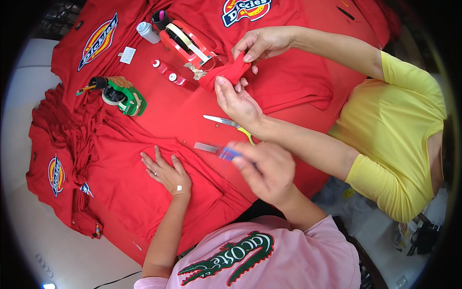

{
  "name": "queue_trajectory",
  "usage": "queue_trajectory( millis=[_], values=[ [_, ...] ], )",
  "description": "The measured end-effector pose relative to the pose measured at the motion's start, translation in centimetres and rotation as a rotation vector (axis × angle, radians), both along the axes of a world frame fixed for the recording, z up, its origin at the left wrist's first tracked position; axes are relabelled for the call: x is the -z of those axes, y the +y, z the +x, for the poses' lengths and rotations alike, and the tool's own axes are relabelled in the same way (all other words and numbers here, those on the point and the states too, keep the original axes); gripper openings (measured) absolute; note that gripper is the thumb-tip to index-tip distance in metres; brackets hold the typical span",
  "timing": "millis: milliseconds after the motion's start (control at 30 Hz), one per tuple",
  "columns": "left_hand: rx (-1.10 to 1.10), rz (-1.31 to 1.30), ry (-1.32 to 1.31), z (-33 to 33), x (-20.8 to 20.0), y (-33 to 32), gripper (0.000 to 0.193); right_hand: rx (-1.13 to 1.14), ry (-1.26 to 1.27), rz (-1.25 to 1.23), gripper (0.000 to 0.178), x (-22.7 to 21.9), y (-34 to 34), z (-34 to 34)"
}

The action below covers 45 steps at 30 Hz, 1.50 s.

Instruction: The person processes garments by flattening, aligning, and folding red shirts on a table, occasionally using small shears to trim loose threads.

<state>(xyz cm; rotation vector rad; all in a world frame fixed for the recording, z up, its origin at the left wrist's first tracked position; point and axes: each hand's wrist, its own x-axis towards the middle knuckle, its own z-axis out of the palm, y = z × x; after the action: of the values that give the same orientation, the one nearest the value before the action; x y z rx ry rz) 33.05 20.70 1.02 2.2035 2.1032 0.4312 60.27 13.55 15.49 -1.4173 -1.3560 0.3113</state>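
My left hand [167, 174] lies flat with fingers spread on a red T-shirt [130, 190], a ring on one finger and a small white patch near the wrist. My right hand [269, 171], smeared by motion, is closed round a blue-handled tool with a flat metal blade [207, 147]. The blade points left, over the red cloth; its exact kind is too blurred to tell. Just beyond it lie scissors [226, 121] with a yellow-green handle, partly covered by a co-worker's forearm.
At the right, a co-worker in a yellow top [390, 125] holds folded red fabric [226, 74] in both hands. Farther back stand a red tape dispenser [209, 45], a green tape dispenser [137, 102], small red bottles [179, 80] and a white bottle [147, 32]. Red shirts [43, 139] pile up at left.
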Motion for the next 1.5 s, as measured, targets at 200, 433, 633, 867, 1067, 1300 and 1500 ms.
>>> queue_trajectory(
  millis=[200,433,633,867,1067,1300,1500],
  values=[
    [-0.002,-0.014,0.004,0.2,-0.3,0.0,0.062,0.408,0.111,0.044,0.019,0.1,2.2,3.3],
    [0.008,-0.024,0.004,0.2,-0.3,0.0,0.062,0.422,0.075,-0.037,0.016,0.5,3.8,4.1],
    [0.013,-0.026,0.01,0.1,-0.3,0.0,0.062,0.431,0.03,-0.067,0.016,0.9,4.5,4.2],
    [0.019,-0.02,0.013,0.0,-0.3,0.1,0.062,0.412,0.051,-0.102,0.016,1.0,4.9,4.3],
    [0.023,-0.016,0.012,0.0,-0.3,0.1,0.062,0.418,0.011,-0.096,0.017,1.7,5.3,4.6],
    [0.02,-0.016,0.011,0.0,-0.2,0.0,0.062,0.386,0.044,-0.097,0.018,2.2,5.2,4.6],
    [0.021,-0.012,0.012,-0.1,-0.1,-0.1,0.062,-0.07,0.08,-0.009,0.025,1.5,2.2,1.4]
  ],
)
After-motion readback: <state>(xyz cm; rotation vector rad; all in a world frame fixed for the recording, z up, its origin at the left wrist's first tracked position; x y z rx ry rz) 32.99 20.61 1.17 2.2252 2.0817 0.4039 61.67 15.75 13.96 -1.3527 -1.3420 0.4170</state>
